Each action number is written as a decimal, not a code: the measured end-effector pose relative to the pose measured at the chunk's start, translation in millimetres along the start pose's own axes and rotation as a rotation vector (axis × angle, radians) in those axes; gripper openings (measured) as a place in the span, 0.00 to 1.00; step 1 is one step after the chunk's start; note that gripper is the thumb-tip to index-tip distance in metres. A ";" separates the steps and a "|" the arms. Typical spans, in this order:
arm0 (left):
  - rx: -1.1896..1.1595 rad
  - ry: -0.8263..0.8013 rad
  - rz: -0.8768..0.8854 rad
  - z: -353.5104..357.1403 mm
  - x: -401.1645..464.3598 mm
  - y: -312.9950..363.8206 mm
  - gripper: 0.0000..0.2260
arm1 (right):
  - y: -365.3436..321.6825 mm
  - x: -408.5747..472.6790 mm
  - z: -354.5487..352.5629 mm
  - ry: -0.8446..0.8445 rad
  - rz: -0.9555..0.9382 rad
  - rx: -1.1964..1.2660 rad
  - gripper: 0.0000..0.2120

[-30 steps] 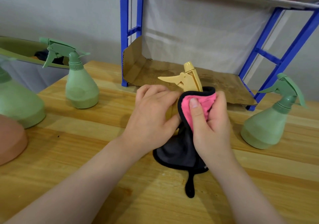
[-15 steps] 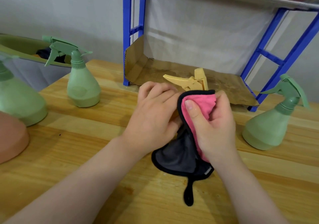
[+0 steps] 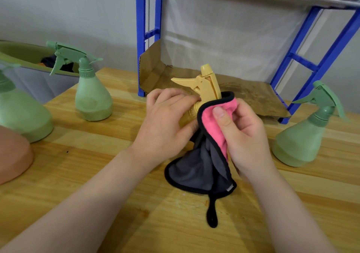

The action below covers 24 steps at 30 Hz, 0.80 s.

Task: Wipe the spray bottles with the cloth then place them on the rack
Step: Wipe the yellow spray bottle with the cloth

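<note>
A yellow bottle [image 3: 206, 85] is held and wiped in front of the rack [image 3: 319, 71].
It is gripped by the curled left hand [image 3: 165, 124]; the cloth [image 3: 212, 145] is pinched by the right hand [image 3: 245, 136].

Spray bottles, five: one yellow [image 3: 206, 85], three green [image 3: 91, 97] [image 3: 303, 134] [image 3: 19, 114], one terracotta at left edge, partly seen [image 3: 11, 155], cloths, one, pink and grey [image 3: 210, 151], racks, one, blue-framed [image 3: 141, 38], cardboard liners, one [image 3: 253, 99], hands, two [image 3: 165, 124] [image 3: 245, 136], tables, one [image 3: 78, 174]
</note>
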<state>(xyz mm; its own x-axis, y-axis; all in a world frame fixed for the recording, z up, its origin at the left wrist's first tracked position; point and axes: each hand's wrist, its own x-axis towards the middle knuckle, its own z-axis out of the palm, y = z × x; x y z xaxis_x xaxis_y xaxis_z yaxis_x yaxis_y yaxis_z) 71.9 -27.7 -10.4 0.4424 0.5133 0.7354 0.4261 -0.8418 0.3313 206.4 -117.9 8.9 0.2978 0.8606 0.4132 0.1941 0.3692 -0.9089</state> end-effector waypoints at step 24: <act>-0.010 0.072 -0.025 -1.0 0.4 2.1 0.19 | -2.0 3.6 0.9 0.046 0.387 0.603 0.10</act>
<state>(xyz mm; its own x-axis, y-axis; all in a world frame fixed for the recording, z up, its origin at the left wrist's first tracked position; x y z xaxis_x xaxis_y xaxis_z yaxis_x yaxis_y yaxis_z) 72.2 -29.5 -8.8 0.3733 0.5214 0.7673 0.4280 -0.8306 0.3563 206.3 -115.2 12.1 0.2827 0.9582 0.0452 -0.4795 0.1820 -0.8585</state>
